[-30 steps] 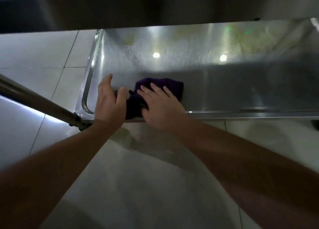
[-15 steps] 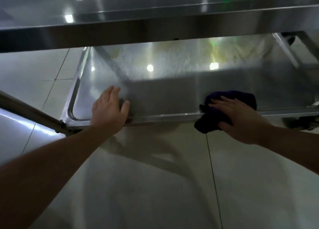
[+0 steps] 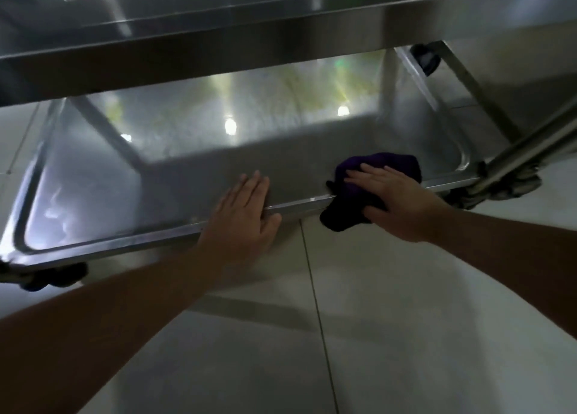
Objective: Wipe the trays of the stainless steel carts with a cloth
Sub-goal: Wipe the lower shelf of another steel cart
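Nearest, in the lower half of the frame, two bare forearms reach up from the bottom corners over the tiled floor [image 3: 406, 335]. At mid-frame the left hand [image 3: 243, 214] lies flat with straight fingers on the near rim of the lower tray [image 3: 93, 195], grasping nothing. Just right of it, the right hand [image 3: 390, 198] presses the purple cloth [image 3: 387, 164] with fingers spread flat; the cloth drapes over that same rim, part inside the tray, part hanging off the near edge. The tray's long axis runs left to right across the frame, and most of its unwiped-looking floor lies left of and beyond the cloth, so the next stroke likely goes leftward or away. Farthest, the upper tray [image 3: 281, 14] spans the top.
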{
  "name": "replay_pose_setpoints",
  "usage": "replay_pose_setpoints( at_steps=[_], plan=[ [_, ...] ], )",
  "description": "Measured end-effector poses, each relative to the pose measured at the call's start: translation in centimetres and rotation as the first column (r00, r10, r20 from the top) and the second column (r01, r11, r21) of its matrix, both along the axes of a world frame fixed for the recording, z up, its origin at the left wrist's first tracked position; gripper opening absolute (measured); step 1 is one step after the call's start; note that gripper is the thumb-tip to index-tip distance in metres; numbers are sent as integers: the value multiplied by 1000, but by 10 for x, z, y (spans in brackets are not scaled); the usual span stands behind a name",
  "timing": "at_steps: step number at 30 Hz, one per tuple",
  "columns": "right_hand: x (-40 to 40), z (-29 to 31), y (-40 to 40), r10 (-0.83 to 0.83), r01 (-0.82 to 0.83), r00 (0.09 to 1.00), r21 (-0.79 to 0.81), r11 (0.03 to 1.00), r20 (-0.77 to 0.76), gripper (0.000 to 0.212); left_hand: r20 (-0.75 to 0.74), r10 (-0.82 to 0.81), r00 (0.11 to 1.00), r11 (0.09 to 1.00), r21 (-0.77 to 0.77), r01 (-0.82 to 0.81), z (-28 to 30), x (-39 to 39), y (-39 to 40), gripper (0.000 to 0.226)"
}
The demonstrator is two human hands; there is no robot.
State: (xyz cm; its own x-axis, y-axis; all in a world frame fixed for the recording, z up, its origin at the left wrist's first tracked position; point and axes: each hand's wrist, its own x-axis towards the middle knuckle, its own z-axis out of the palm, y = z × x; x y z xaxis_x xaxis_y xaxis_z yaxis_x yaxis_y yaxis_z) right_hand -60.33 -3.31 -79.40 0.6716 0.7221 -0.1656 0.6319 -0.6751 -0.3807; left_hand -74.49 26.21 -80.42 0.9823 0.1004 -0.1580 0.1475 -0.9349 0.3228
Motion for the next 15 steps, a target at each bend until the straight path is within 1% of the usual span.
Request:
replay_pose_setpoints(
  at_steps=[3, 6, 8, 11, 12, 15],
  plan=[
    [18, 4, -48, -191, 191, 981, -16, 981, 30, 67, -23, 21, 1000, 996, 93, -19, -8, 1, -12, 82],
    [30, 8, -77, -400, 404, 913, -40, 914, 81, 61, -13, 6, 1000, 986, 166, -4, -7, -2, -14, 90],
    [32, 5, -74, -479, 485, 871, -28, 874, 111, 53, -14, -5, 1000, 984, 179, 7, -5, -2, -14, 93],
    [24, 0, -54, -516, 515, 843, 51, 856, 151, 45, -26, -9, 1000, 981, 196, 14, -3, -4, -16, 94],
    [19, -1, -47, -503, 500, 851, 59, 864, 147, 46, -20, -12, 1000, 980, 200, 16, -3, -5, -16, 94],
    [-1, -6, -31, -416, 414, 904, 48, 909, 100, 62, -18, -8, 1000, 979, 202, 11, 0, -6, -15, 92]
  ],
)
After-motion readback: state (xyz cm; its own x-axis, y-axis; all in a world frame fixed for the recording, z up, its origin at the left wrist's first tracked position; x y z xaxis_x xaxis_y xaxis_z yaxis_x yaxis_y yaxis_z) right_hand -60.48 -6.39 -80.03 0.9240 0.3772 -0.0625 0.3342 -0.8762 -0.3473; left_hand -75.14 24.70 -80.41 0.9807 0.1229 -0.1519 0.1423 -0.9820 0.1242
